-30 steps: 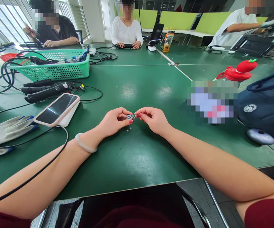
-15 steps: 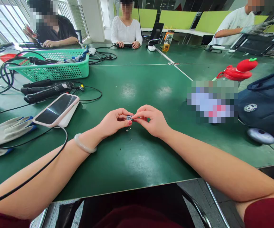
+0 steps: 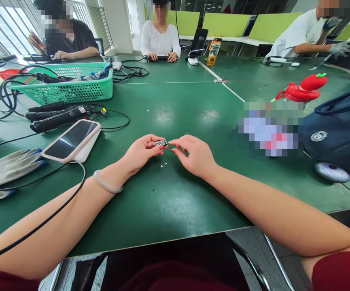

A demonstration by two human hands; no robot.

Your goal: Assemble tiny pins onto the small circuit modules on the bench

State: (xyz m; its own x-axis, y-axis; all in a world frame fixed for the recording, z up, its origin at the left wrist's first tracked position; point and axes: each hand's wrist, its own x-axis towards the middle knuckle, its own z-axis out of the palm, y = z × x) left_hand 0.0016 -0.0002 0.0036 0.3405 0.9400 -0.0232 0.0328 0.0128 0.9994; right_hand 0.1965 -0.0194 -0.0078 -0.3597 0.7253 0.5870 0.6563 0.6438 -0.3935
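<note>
My left hand [image 3: 141, 152] pinches a tiny dark circuit board [image 3: 162, 142] between thumb and fingertips, a little above the green table [image 3: 175, 194]. My right hand [image 3: 193, 155] sits just to the right of the board, fingers curled in a pinch, its fingertips close to the board but apart from it; I cannot make out anything in them. A small silvery metal part [image 3: 163, 165] lies on the table below the two hands. A pale bangle [image 3: 106, 184] circles my left wrist.
A phone [image 3: 71, 140] lies at the left, beside work gloves [image 3: 7, 169] and black cables [image 3: 56, 178]. Behind stand a green basket [image 3: 68, 83] and black tools [image 3: 58, 117]. A dark bag [image 3: 338, 133], a red bottle [image 3: 304, 91] and a grey disc [image 3: 331, 172] occupy the right. Three people sit across the table.
Both hands pinched the board half a second ago. Now my right hand has let go and drawn slightly right, and my left hand has lifted the board a little.
</note>
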